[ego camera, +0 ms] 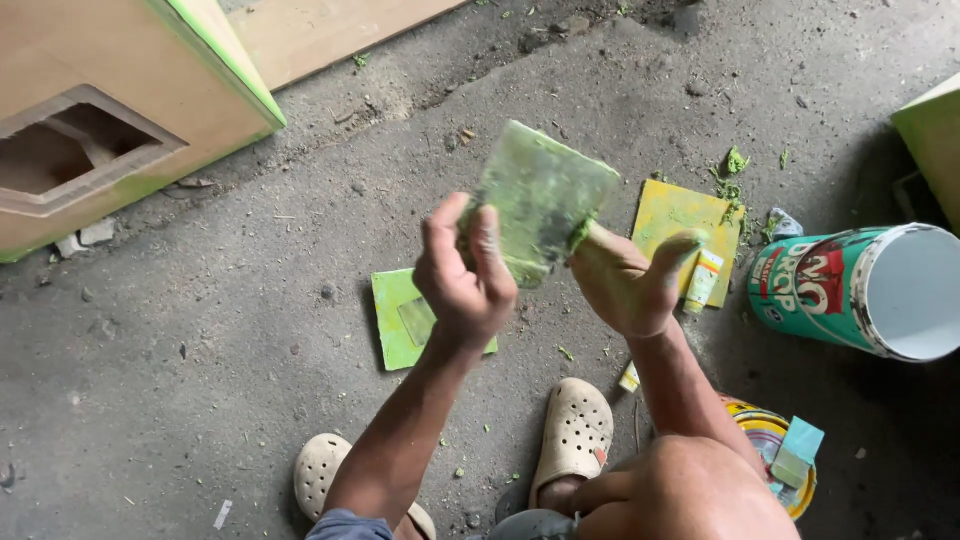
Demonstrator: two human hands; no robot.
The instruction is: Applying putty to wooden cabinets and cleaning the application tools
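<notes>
The green-smeared putty scraper blade (540, 200) is up in front of me, above the concrete floor (200, 330). My left hand (462, 275) has its fingers curled tight on the blade's lower left edge. My right hand (630, 280) touches its right edge, thumb out; those fingers are hidden behind my palm. A green can (850, 290) lies tipped, its inside showing white. A small yellow tin (770, 450) holds a pale green scraper (797, 453).

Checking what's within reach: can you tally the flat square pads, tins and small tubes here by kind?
Flat square pads: 3 (held pad, green pad, yellow pad)
Tins: 2 (green tin, yellow tin)
Small tubes: 1 (tube)
Total: 6
</notes>
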